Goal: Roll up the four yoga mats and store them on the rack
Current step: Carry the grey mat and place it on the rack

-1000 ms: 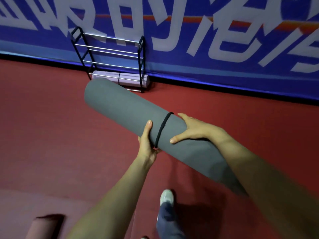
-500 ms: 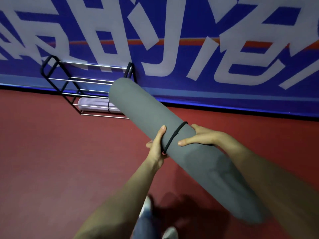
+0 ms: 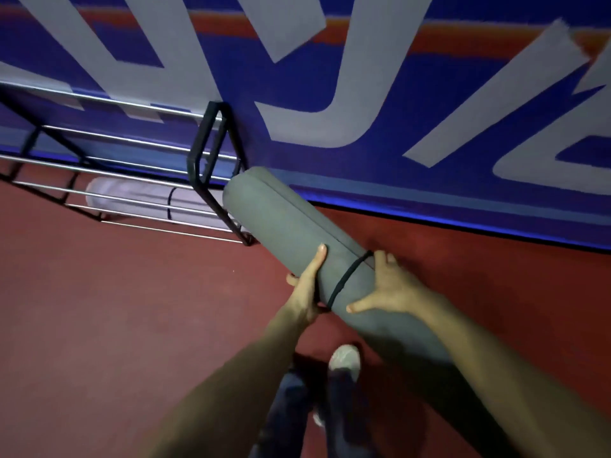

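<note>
Grey rolled mat [image 3: 281,219] heading to the rack [image 3: 211,143]
Left hand [image 3: 305,289] and right hand [image 3: 390,289] are gripping it beside its black strap [image 3: 347,279]; its far end is pointing at the rack's right frame and could snag there above the stored pale mat [image 3: 132,200].

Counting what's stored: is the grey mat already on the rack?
No, the left hand and right hand hold the grey mat outside the rack.
</note>
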Tool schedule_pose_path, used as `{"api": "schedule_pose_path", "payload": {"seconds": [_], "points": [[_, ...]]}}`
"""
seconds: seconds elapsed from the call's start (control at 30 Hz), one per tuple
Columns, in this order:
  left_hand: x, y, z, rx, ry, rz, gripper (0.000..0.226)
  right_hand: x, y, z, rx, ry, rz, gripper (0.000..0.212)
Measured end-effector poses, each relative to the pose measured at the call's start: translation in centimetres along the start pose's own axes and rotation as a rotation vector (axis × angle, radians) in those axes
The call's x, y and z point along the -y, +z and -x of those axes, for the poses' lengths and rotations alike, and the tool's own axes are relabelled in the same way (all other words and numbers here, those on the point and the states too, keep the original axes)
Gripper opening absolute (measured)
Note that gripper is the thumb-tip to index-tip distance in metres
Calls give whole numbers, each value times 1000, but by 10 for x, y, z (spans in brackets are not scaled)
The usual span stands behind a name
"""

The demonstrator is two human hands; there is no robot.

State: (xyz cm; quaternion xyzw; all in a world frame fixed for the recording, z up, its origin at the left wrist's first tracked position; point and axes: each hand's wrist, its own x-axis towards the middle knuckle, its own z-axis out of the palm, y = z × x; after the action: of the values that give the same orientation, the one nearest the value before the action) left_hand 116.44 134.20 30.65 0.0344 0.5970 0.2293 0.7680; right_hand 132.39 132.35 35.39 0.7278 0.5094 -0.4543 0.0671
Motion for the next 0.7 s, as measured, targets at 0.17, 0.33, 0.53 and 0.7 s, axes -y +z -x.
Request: {"api": "schedule_pose_path", "payload": {"seconds": [0.17, 0.33, 0.53, 0.7], "points": [[-28, -6, -86, -96, -24, 21, 141, 1, 25, -86, -78, 19, 219, 120], [-32, -3, -138, -161, 8, 28, 115, -21, 41, -137, -126, 20, 352, 124], [-49, -2, -189, -198, 13, 156, 134, -43, 46, -184, -167, -52, 459, 126], [-51, -5, -222, -207, 78, 175, 123, -52, 41, -224, -245, -157, 565, 129]]}}
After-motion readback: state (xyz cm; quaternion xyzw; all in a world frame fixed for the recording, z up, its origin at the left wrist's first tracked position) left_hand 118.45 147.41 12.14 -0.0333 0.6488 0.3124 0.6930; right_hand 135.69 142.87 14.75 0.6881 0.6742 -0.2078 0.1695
